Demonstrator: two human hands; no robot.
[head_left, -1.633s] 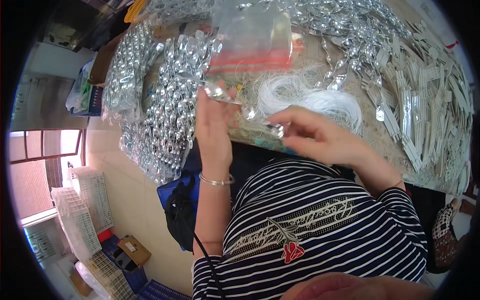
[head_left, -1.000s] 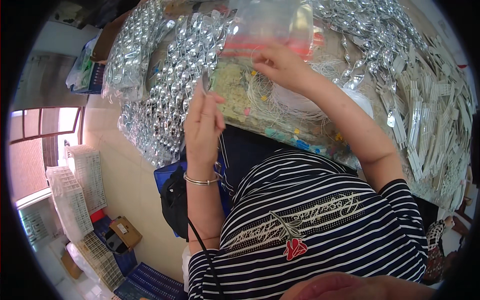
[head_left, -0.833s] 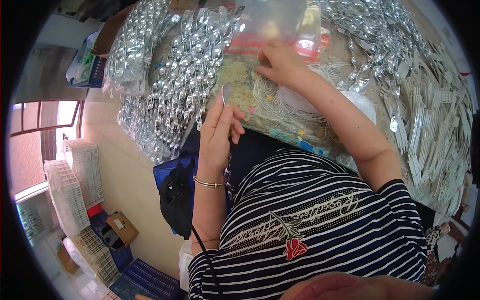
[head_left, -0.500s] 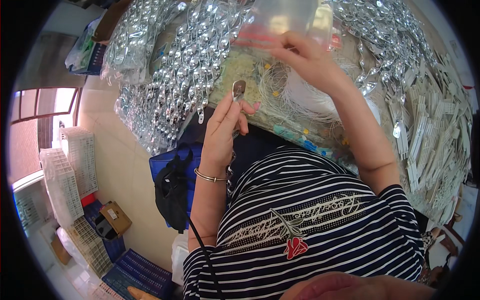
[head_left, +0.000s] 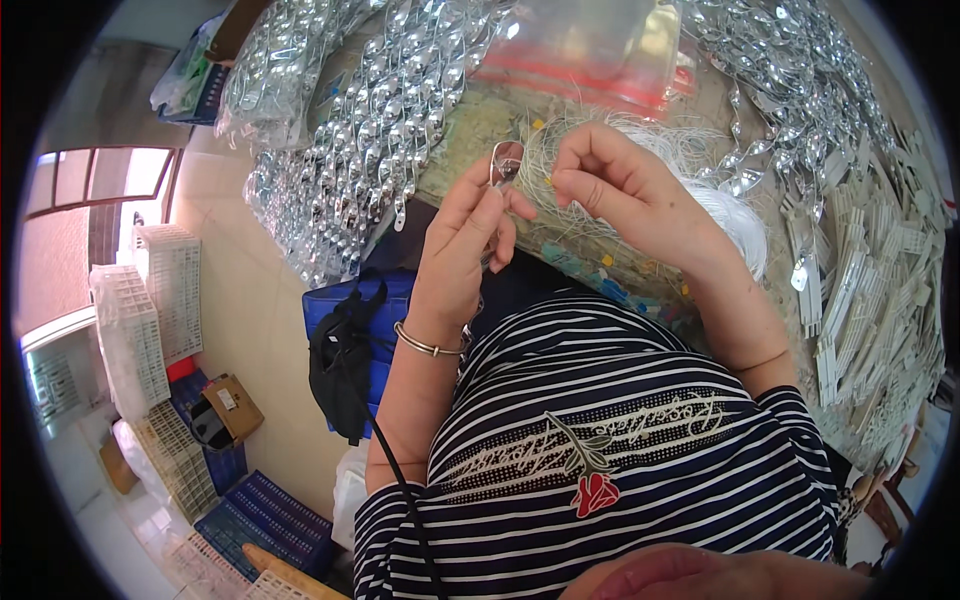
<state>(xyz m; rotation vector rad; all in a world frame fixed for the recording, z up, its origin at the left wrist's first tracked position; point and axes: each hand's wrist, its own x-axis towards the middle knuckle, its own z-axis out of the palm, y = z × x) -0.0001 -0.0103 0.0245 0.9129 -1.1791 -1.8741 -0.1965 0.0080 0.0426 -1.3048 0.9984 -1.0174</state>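
My left hand (head_left: pixel 462 238) is closed on a shiny twisted metal strip (head_left: pixel 505 165). The strip's rounded end, with a small hole, sticks up past my thumb and forefinger, and its lower part is mostly hidden behind the hand. Just to the right, my right hand (head_left: pixel 635 200) is curled with thumb and forefinger pinched together. Whatever may be between those fingertips, perhaps a fine thread, is too thin to make out. Under and beyond my right hand, a loose bundle of white string (head_left: pixel 728 215) spreads over the worn tabletop (head_left: pixel 470 130).
Many twisted silver strips (head_left: pixel 375 120) hang over the table's left edge, and another heap (head_left: pixel 790 70) lies at the far right. Clear red-edged plastic bags (head_left: pixel 590 50) lie at the back. Pale flat strips (head_left: pixel 870 290) pile up at right. White crates (head_left: pixel 165 290) stand on the floor.
My right hand has come down and toward my left hand, from near the plastic bags. My left hand, still holding the metal strip, has shifted slightly right and up in view.
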